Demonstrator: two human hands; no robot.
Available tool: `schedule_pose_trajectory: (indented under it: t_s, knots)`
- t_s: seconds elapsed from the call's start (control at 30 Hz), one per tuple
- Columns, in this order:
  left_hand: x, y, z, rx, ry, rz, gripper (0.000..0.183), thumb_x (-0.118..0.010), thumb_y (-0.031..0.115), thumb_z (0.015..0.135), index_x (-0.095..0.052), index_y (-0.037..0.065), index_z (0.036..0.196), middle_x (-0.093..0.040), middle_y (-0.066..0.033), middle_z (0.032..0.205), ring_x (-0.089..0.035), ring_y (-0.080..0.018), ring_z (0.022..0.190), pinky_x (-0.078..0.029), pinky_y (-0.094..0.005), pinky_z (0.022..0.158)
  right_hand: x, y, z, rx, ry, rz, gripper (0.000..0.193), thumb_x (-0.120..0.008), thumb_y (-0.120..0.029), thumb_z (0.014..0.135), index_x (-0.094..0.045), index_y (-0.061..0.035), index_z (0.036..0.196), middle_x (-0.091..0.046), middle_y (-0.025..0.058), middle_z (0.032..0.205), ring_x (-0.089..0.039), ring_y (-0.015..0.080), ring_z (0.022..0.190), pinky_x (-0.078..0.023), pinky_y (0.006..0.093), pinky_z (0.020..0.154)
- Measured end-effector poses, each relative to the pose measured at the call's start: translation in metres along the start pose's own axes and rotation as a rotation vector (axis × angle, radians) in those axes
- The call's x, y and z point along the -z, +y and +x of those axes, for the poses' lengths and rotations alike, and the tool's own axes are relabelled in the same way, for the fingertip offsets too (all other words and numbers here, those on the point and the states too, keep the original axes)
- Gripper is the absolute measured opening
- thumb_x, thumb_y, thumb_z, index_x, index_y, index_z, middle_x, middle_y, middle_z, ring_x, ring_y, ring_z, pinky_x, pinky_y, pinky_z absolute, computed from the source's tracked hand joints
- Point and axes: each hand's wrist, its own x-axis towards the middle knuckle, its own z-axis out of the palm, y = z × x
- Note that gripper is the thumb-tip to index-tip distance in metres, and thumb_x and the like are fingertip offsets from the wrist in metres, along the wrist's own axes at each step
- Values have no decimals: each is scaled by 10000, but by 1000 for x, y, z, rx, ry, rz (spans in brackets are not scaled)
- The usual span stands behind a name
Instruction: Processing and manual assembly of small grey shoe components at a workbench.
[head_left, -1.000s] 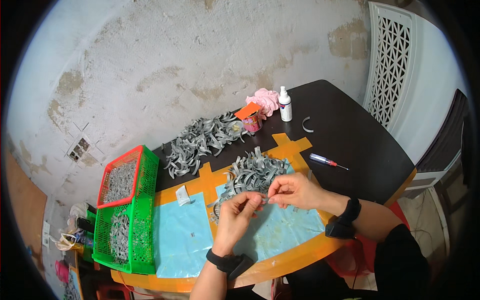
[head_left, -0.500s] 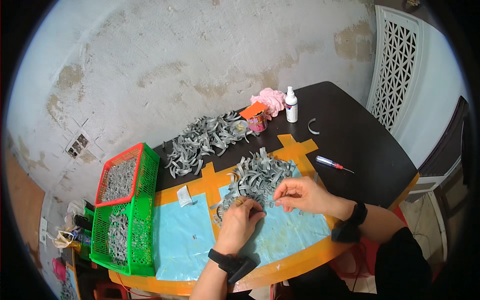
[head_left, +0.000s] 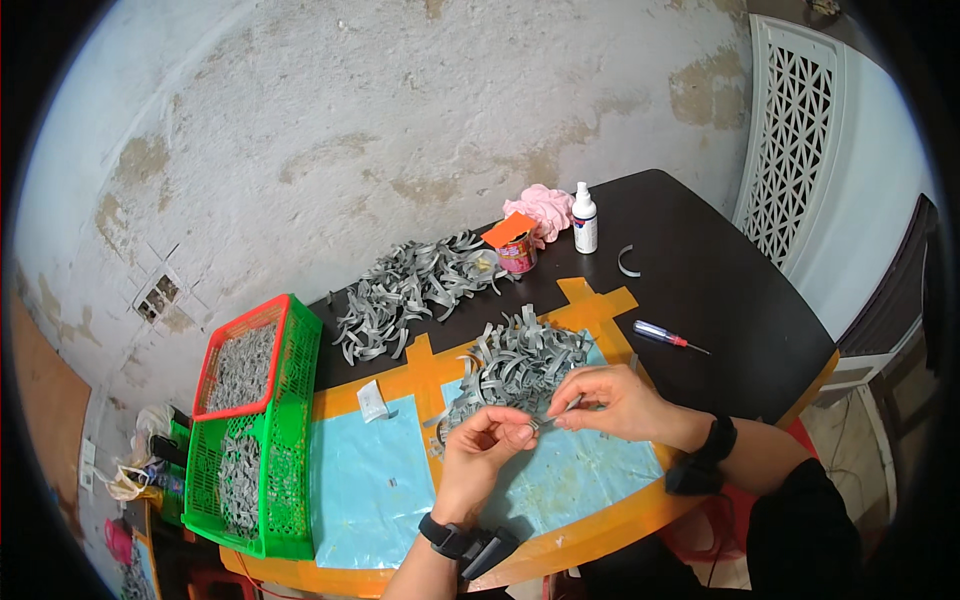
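Note:
My left hand (head_left: 487, 450) is closed in a pinch, with a curved grey strip (head_left: 538, 418) at its fingertips. Close by on the right, my right hand (head_left: 612, 402) pinches a small grey piece (head_left: 574, 402) between thumb and forefinger; its exact form is too small to make out. Both hands meet over the light blue sheet (head_left: 560, 480), fingertips almost touching. Just beyond them lies a heap of curved grey strips (head_left: 520, 355), partly hidden by my fingers.
A second heap of grey strips (head_left: 410, 290) lies farther back. Left stand a green basket (head_left: 290, 480) and a red-rimmed basket (head_left: 275, 375), both holding grey pieces. A tin (head_left: 517, 255), pink cloth (head_left: 545, 212), spray bottle (head_left: 585, 220), screwdriver (head_left: 665, 335) and white packet (head_left: 372, 402) are also on the table.
My left hand has lifted from the edge of the near heap and moved right, toward my right hand, with a strip now at its fingertips. My right hand stays nearly in place.

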Motion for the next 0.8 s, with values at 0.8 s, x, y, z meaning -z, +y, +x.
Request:
schedule_pose_trajectory:
  t_s: [0.8]
  knots:
    - [-5,1,-1,93,26,-219,127,-593,-9,880,-597,16,1004,-647,-75,925,-647,-159,855,-532,-244,776,-4,-6,-3,27,26,100,155,-630,-25,866,-641,12,1016,-600,62,909,-619,118,785,-518,246,699]
